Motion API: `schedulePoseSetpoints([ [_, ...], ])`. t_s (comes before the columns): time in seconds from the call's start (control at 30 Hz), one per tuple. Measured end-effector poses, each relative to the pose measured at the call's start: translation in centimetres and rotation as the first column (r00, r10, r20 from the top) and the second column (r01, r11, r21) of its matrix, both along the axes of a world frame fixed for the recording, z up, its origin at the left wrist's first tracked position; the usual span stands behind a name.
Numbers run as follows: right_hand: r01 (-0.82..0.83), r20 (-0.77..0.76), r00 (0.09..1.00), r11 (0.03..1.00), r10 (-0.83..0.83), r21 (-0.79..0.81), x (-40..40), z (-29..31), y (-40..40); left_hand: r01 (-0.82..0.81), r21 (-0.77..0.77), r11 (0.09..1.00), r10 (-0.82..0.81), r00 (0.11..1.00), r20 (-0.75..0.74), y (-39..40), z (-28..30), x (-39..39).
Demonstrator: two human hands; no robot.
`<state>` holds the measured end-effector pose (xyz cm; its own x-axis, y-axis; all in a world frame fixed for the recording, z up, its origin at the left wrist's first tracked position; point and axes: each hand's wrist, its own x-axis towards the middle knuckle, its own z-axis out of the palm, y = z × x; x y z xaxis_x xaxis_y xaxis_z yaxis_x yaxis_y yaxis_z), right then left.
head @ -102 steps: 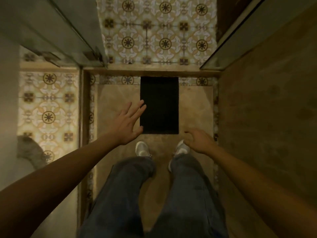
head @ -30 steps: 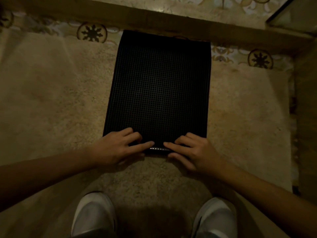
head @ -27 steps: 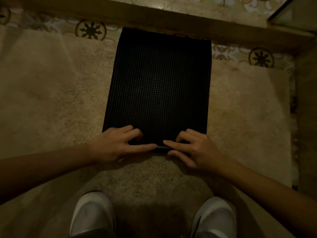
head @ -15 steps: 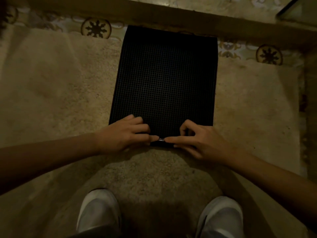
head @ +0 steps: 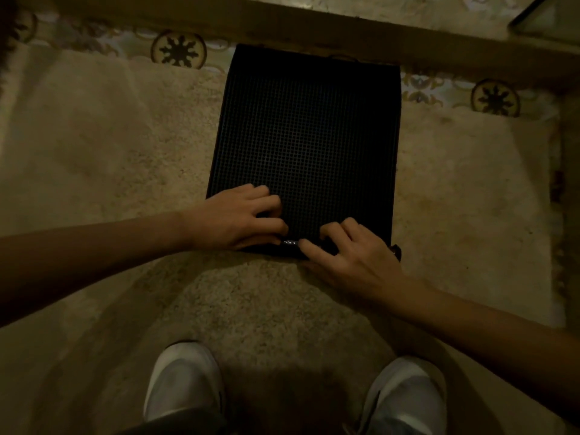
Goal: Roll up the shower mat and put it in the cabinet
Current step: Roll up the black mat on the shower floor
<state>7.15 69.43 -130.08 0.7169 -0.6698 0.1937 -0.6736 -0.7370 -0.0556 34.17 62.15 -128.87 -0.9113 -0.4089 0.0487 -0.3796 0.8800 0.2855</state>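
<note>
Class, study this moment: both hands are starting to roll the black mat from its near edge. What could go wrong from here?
1. The left hand sits farther up the shower mat than the right hand, so the roll may start crooked.
2. Only the near edge is curled; loosening the grip might let it spring flat.
3. The far edge meets the raised step, possibly jamming the roll.
</note>
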Motion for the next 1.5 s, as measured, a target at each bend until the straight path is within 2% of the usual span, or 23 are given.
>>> schedulePoseSetpoints([
  [0.1,0.022,0.012,1.0,0.998,-0.021,-0.051,-0.2,-0.4,0.2,-0.03,-0.11,0.994,0.03,1.0,-0.003,0.7,0.0,0.0],
  [0.17,0.067,0.03,0.997,0.997,-0.066,-0.046,0.0,-0.5,0.5,-0.161,-0.171,0.972,0.161,0.987,-0.014,3.0,-0.2,-0.6],
  [0.27,0.121,0.05,0.992,0.991,-0.118,-0.053,0.2,-0.5,0.7,-0.408,-0.181,0.895,0.414,0.91,-0.001,7.0,-1.1,-2.1],
  [0.33,0.162,0.088,0.984,0.985,-0.157,-0.055,0.3,-0.7,0.8,-0.484,-0.198,0.852,0.489,0.872,-0.026,8.0,-1.8,-2.5],
  [0.43,0.275,0.143,0.952,0.961,-0.269,-0.026,0.9,-0.8,1.6,-0.45,-0.287,0.846,0.447,0.891,-0.08,6.8,-2.6,-2.3],
  [0.57,0.392,0.127,0.914,0.919,-0.385,-0.034,1.3,-0.8,1.9,-0.411,-0.326,0.851,0.424,0.905,-0.035,5.0,-2.5,-2.9],
  [0.67,0.393,0.147,0.909,0.92,-0.389,0.002,1.4,-0.5,0.5,-0.421,-0.293,0.858,0.438,0.899,-0.01,3.6,-1.6,-3.3],
  [0.83,0.357,0.055,0.934,0.93,-0.354,-0.086,1.6,-0.4,-2.5,-0.424,-0.277,0.862,0.426,0.903,-0.056,2.2,-1.2,-3.8],
  [1.0,0.35,0.047,0.936,0.936,-0.348,-0.047,1.6,-0.1,-3.9,-0.517,-0.366,0.773,0.507,0.852,-0.132,3.0,-1.8,-3.9],
  [1.13,0.369,0.064,0.928,0.93,-0.368,0.0,1.5,0.1,-4.7,-0.446,-0.331,0.832,0.459,0.887,-0.042,1.5,-1.4,-4.3],
  [1.2,0.415,0.064,0.909,0.908,-0.411,-0.063,1.7,0.0,-4.6,-0.445,-0.263,0.856,0.459,0.889,-0.012,0.6,-1.1,-4.4],
  [1.3,0.463,0.093,0.886,0.876,-0.454,-0.138,2.8,-0.5,-4.0,-0.479,-0.191,0.857,0.489,0.872,0.007,0.0,-0.8,-4.7],
  [1.5,0.362,0.022,0.932,0.93,-0.361,-0.07,2.7,-0.4,-5.5,-0.564,-0.094,0.82,0.567,0.824,0.001,-0.1,-0.2,-5.3],
])
